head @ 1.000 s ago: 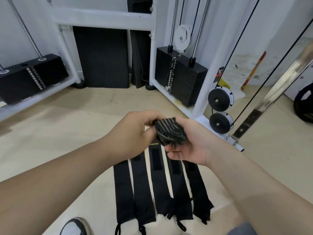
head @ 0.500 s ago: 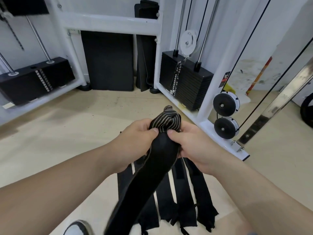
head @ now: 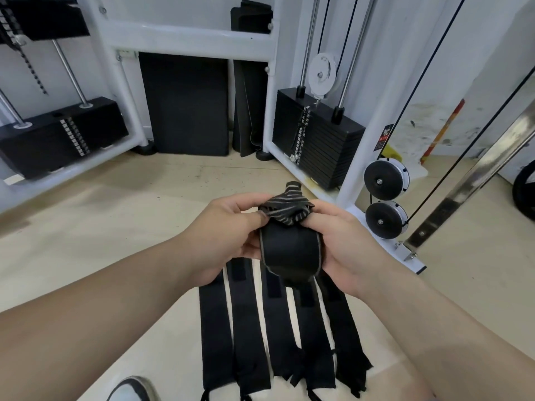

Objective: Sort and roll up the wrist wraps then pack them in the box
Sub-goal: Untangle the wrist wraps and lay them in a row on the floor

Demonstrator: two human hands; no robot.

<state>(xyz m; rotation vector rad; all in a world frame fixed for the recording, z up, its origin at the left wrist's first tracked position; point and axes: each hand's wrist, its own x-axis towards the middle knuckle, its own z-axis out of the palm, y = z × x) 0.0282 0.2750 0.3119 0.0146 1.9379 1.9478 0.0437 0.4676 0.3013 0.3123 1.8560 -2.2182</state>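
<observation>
I hold one black wrist wrap (head: pixel 289 247) in front of me with both hands. Its striped grey-and-black end bunches up at the top between my fingertips, and its plain black band bends back under itself below. My left hand (head: pixel 228 238) grips its left side and my right hand (head: pixel 344 247) grips its right side. Several more black wrist wraps (head: pixel 249 337) lie flat side by side on the floor below my hands, their thin loops pointing toward me. No box is in view.
A white cable machine frame (head: pixel 359 157) with a black weight stack (head: pixel 315 146) and two pulley wheels (head: pixel 386 198) stands close on the right. Another weight stack (head: pixel 58 137) sits at the left. Black mats (head: pixel 188 105) lean on the wall. A shoe (head: pixel 130 390) shows at the bottom.
The wrap was a tight roll a second ago, then its black band hung long toward me. Now the band is gathered short between my hands.
</observation>
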